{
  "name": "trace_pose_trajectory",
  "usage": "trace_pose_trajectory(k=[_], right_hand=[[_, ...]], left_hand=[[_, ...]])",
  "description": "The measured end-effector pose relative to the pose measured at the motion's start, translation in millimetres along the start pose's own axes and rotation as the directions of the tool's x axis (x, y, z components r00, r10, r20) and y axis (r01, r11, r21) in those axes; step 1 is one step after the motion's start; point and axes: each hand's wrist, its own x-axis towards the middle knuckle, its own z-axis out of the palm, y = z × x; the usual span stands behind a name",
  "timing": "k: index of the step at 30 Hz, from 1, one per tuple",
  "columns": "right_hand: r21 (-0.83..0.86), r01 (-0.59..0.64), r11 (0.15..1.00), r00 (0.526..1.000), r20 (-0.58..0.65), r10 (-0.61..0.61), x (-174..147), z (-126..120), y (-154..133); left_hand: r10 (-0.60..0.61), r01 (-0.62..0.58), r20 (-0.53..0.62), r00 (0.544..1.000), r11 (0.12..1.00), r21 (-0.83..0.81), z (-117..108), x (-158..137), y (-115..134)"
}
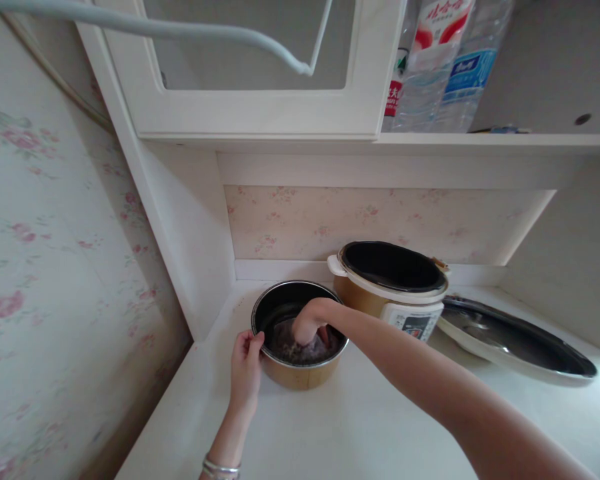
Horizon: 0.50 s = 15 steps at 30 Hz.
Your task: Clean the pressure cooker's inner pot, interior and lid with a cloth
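Note:
A round inner pot (300, 379), gold outside and black inside, stands on the white counter. My left hand (247, 360) grips its rim at the left side, thumb over the edge. Inside the pot, my right hand (311, 321) reaches down into cloudy, dark liquid (286, 347); the fingers are mostly hidden, and I cannot make out whether they hold anything. Just behind and to the right is the gold-and-white rice cooker body (363, 297) with its dark interior facing up. Its control panel (414, 321) is partly covered by my right forearm.
A detached lid (517, 340) lies underside up on the counter (360, 427) at the right. Overhead hangs a white cabinet door (260, 113), beside a shelf holding plastic bottles (430, 73). A pale bent rod or cable (205, 30) crosses the top. Floral wall (55, 267) borders the left.

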Motion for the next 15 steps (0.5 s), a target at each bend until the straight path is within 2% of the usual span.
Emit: trace_pose_trajectory(k=[3,5,9,11,13,15], right_hand=[[0.024,-0.035,0.999,0.987,0.155,0.031,-10.0,-0.5,-8.5],[0.062,-0.027,0.998,0.991,0.136,0.018,-11.3,0.6,-14.4],[0.103,-0.004,0.995,1.0,-0.001,0.004,-7.9,4.9,-20.1],[0.107,0.018,0.994,0.999,-0.03,-0.015,-9.9,6.2,-19.1],[0.116,0.054,0.992,0.998,-0.017,-0.053,-15.8,4.3,-16.3],[0.053,0.13,0.99,0.987,0.093,-0.134,-23.1,-2.4,-12.0]], left_hand=[[-0.014,0.014,0.003,1.0,1.0,-0.022,2.1,-0.8,0.5],[-0.012,0.012,0.007,1.0,1.0,-0.029,2.9,-1.1,1.3],[-0.005,0.005,0.01,1.0,0.999,-0.032,2.6,-1.5,2.4],[0.001,-0.001,0.01,1.0,1.0,-0.028,2.0,-1.3,1.8],[0.013,-0.013,0.011,1.0,1.0,-0.018,1.1,-0.6,0.1],[0.023,-0.023,0.016,1.0,1.0,-0.003,0.2,0.5,-2.2]])
